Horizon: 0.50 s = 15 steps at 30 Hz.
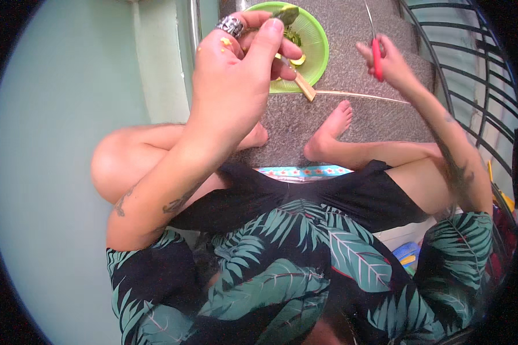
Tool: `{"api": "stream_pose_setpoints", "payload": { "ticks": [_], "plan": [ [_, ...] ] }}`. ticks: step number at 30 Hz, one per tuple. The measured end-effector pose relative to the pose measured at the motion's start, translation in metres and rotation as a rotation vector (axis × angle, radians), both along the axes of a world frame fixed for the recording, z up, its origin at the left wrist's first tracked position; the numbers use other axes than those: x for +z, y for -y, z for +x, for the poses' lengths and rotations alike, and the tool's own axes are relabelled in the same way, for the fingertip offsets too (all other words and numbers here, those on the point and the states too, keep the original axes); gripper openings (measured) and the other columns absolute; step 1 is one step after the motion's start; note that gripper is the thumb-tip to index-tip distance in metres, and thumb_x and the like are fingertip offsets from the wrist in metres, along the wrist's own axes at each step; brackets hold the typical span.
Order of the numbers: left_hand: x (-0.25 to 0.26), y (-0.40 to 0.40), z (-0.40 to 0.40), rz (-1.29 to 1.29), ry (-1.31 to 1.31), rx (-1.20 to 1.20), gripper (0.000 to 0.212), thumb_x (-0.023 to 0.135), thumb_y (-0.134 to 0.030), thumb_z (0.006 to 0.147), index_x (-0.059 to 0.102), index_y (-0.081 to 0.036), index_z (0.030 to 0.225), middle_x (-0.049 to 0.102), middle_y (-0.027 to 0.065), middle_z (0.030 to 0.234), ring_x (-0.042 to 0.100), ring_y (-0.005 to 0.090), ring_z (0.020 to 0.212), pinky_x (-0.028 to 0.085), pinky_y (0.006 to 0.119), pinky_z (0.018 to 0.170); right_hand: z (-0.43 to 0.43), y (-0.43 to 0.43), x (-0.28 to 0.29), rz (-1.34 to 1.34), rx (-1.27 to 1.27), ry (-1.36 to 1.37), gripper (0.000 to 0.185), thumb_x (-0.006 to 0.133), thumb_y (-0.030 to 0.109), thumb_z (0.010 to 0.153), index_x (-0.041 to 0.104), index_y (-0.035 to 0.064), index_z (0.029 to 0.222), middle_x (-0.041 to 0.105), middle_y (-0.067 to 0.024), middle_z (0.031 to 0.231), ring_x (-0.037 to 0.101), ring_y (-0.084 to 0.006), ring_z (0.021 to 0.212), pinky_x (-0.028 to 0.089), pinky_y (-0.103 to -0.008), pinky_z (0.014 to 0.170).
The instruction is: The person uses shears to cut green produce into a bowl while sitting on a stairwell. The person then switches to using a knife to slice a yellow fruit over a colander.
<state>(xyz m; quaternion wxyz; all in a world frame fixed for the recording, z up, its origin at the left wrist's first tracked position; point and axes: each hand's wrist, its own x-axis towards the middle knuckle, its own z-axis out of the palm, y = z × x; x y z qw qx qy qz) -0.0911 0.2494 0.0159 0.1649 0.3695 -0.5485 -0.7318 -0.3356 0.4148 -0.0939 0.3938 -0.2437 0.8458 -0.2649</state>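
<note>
Raised over a green plastic basket, my left hand wears a chunky silver ring. Its thumb and forefinger pinch a dark green piece of produce with a yellowish edge. Small yellow crumbs stick to the hand. Off to the right, slightly blurred, my right hand grips a knife by its red handle; the thin blade points away from me. Inside the basket lie pale yellow slices and green bits, partly hidden by my left hand.
A wooden handle leans out over the basket's near rim. My bare feet rest on a speckled grey stone step. Black metal railing curves along the right, and a pale wall stands at left.
</note>
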Motion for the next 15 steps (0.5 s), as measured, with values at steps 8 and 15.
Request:
{"api": "stream_pose_setpoints", "payload": {
  "ticks": [8,15],
  "plan": [
    [0.039,0.018,-0.006,-0.081,-0.059,0.034,0.021,0.057,-0.024,0.095,0.059,-0.004,0.101,0.065,0.0045,0.081,0.059,0.0103,0.066,0.048,0.025,0.062,0.009,0.006,-0.136,0.135,0.374,-0.412,0.057,0.065,0.048,0.083,0.048,-0.0012,0.107,0.065,-0.0210,0.087,0.065,-0.0391,0.084,0.051,-0.0460,0.069],
    [0.031,0.038,0.006,-0.039,-0.086,0.011,0.020,0.056,-0.023,0.095,0.059,-0.004,0.101,0.065,0.0046,0.081,0.059,0.0103,0.067,0.047,0.025,0.063,0.012,-0.024,-0.187,0.314,0.834,-0.713,0.042,0.067,0.030,0.078,0.048,0.0063,0.106,0.064,-0.0142,0.081,0.066,-0.0315,0.078,0.053,-0.0439,0.064]
  ]
}}
